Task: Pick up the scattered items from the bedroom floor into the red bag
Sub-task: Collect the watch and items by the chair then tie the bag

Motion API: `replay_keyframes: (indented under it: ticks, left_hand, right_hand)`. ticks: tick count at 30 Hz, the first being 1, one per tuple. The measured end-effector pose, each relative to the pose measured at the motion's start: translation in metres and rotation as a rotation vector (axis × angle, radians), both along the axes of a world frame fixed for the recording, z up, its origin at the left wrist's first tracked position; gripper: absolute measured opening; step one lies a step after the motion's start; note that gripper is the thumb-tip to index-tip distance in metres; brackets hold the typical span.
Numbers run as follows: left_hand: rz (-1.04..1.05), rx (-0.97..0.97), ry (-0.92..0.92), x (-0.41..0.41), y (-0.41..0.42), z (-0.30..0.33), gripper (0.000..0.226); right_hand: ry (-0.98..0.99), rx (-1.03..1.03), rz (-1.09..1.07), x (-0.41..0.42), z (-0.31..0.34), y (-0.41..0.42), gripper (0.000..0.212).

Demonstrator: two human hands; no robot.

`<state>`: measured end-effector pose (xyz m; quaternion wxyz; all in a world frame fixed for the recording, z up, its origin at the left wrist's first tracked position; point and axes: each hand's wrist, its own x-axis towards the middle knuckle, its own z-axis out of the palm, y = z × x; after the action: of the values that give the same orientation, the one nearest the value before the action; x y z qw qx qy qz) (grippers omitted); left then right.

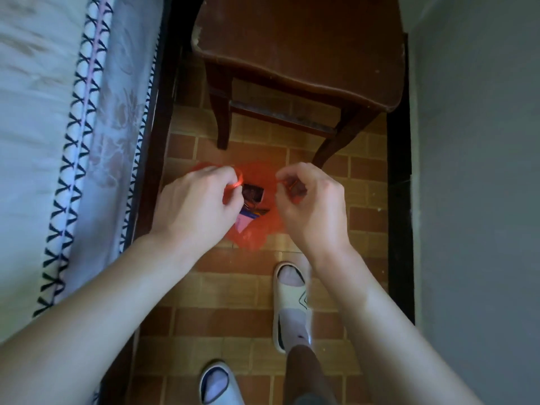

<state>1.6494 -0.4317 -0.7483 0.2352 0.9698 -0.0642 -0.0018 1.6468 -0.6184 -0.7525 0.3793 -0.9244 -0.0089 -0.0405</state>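
Note:
A thin red plastic bag (253,235) hangs between my hands above the tiled floor. My left hand (196,203) is closed on the bag's left handle, and my right hand (312,203) is closed on its right handle. The mouth is held apart. Inside I see a dark printed packet (253,192), a blue and orange card (253,213) and a pink piece (241,223). Both hands hide parts of the bag's rim.
A dark wooden chair (298,54) stands just beyond the bag. The bed with a white patterned cover (58,141) runs along the left. A grey wall (479,171) closes the right side. My feet in white slippers (291,305) stand on the brick-pattern floor (228,287).

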Motion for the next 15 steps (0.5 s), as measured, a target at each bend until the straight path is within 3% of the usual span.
replay_keyframes:
  ticks: [8,15]
  left_hand:
    - [0.153,-0.093,0.004,-0.013,0.008,0.106,0.012]
    - [0.252,-0.122,-0.102,-0.019,-0.001,0.225,0.006]
  right_hand:
    - [0.079,0.054,-0.049,-0.009,0.114,0.0,0.015]
    - [-0.051,0.017,-0.032,0.003,0.227,-0.004,0.015]
